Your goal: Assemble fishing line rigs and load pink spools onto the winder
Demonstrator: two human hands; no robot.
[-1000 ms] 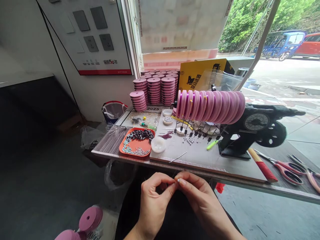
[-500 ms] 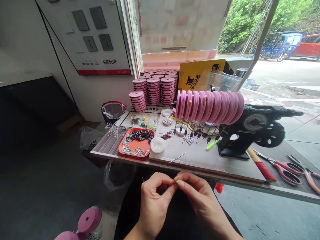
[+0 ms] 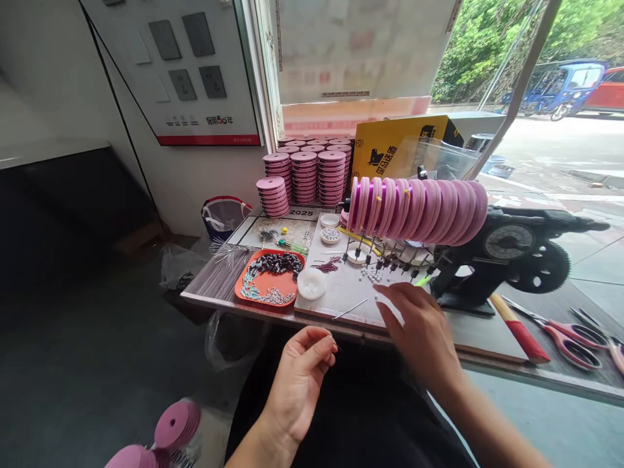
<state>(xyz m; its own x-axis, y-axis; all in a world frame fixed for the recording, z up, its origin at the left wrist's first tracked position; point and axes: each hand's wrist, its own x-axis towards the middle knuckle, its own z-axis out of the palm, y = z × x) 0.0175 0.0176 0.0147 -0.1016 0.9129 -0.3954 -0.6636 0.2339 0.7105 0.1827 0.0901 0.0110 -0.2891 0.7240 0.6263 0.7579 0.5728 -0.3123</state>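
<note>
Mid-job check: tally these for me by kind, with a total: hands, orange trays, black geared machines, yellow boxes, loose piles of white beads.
Hands: 2 (left hand, right hand)
Orange tray: 1
Black geared machine: 1
Yellow box: 1
Loose pile of white beads: 1 (single beads too small to count)
Total: 6

A tray [image 3: 266, 282] is sitting on the table [image 3: 209, 279], left of a board [image 3: 470, 333]; a dish [image 3: 311, 284] is resting on the board's left edge. Loose beads [image 3: 373, 275] are lying mid-board, left of the machine [image 3: 509, 242]. Spools [image 3: 305, 179] are standing behind the tray, a box [image 3: 385, 144] is apparently standing behind the machine, and scissors [image 3: 554, 327] are lying far right
</note>
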